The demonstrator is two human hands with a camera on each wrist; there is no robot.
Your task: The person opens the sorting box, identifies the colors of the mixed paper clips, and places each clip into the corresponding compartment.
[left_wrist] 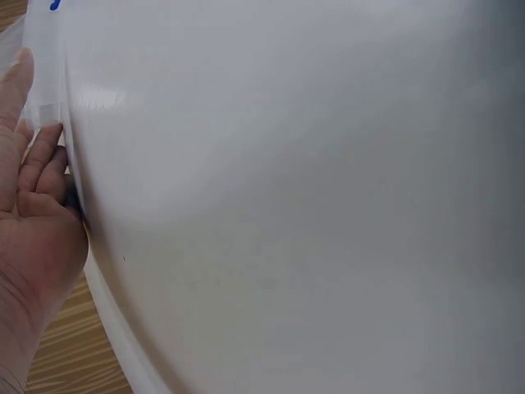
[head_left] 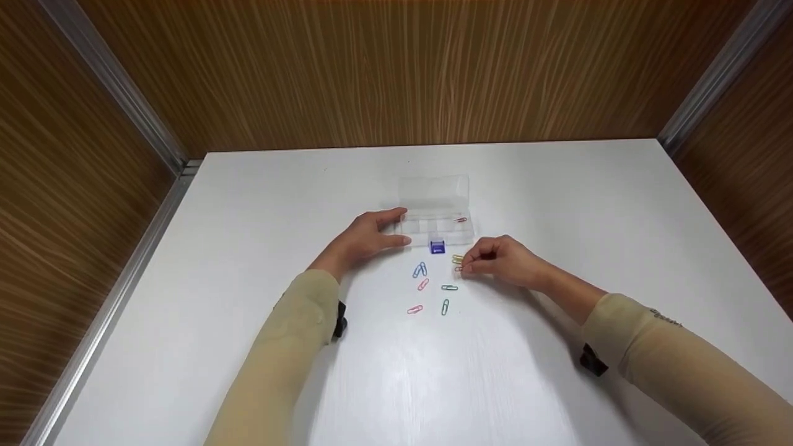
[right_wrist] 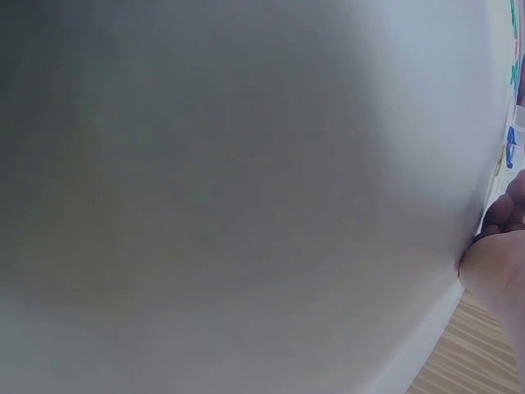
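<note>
1. Your left hand [head_left: 367,237] lies flat on the white surface [head_left: 248,260], fingers relaxed and straight, thumb and fingertips touching the left end of the clear plastic box [head_left: 435,214]; the left wrist view shows the same fingers [left_wrist: 37,160] against its wall.
2. The box stands open, lid back, one red clip [head_left: 460,220] in its right compartment; a blue block [head_left: 437,246] sits at its front edge.
3. Loose paper clips [head_left: 421,271] lie scattered just before the box, between your hands.
4. Your right hand [head_left: 500,261] pinches a yellow clip [head_left: 457,259] at the surface, fingers curled.
</note>
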